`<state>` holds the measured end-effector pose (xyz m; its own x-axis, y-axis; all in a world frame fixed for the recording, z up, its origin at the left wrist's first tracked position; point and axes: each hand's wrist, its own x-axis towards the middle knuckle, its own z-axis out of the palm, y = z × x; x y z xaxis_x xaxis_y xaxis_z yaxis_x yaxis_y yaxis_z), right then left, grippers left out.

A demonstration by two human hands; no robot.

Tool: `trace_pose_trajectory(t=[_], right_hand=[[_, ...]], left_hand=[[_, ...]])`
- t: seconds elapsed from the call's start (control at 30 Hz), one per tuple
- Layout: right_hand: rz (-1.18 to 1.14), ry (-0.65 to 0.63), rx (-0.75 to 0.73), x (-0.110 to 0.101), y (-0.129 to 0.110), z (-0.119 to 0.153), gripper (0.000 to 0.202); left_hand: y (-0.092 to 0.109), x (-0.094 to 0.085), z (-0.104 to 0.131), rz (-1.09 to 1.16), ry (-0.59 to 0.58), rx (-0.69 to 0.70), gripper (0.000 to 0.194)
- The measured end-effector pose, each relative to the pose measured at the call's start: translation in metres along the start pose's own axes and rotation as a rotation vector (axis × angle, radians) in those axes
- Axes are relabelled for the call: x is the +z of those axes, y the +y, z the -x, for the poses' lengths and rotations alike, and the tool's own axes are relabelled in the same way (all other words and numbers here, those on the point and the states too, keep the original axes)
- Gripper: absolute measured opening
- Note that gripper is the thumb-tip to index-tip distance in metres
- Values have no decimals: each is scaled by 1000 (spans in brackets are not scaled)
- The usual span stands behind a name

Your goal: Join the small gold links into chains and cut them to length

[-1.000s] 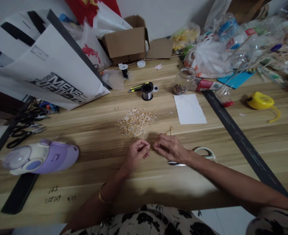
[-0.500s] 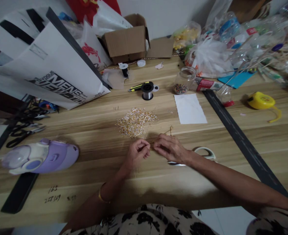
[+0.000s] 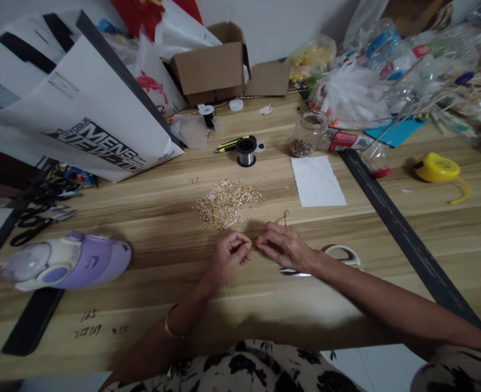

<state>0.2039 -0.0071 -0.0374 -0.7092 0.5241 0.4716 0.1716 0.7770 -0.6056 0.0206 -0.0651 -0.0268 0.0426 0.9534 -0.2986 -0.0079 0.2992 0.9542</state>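
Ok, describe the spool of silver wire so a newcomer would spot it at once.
On the wooden table, find the glittering pile. Just beyond it, beside the yellow and black tool, stands the spool of silver wire. Its black rims set it apart from the white-topped spool farther back.

Left hand (image 3: 232, 251) + right hand (image 3: 283, 245): fingertips pinched, close together | pile of tiny gold-and-clear pieces (image 3: 225, 204): on wood-grain table (image 3: 162, 218), beyond hands | white-handled metal scissors (image 3: 355, 256): partly under right forearm (image 3: 366, 288)
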Motion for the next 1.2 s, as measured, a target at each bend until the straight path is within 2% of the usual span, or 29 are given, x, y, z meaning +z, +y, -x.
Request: trace_pose_trajectory(t=[0.87, 1.2], right_hand=[[36, -7, -9, 1, 2, 0, 9], [66, 47, 11, 1, 2, 0, 8]], left_hand=[[2, -1, 0, 57, -13, -7, 24], [0, -2, -1, 87, -9, -12, 23]])
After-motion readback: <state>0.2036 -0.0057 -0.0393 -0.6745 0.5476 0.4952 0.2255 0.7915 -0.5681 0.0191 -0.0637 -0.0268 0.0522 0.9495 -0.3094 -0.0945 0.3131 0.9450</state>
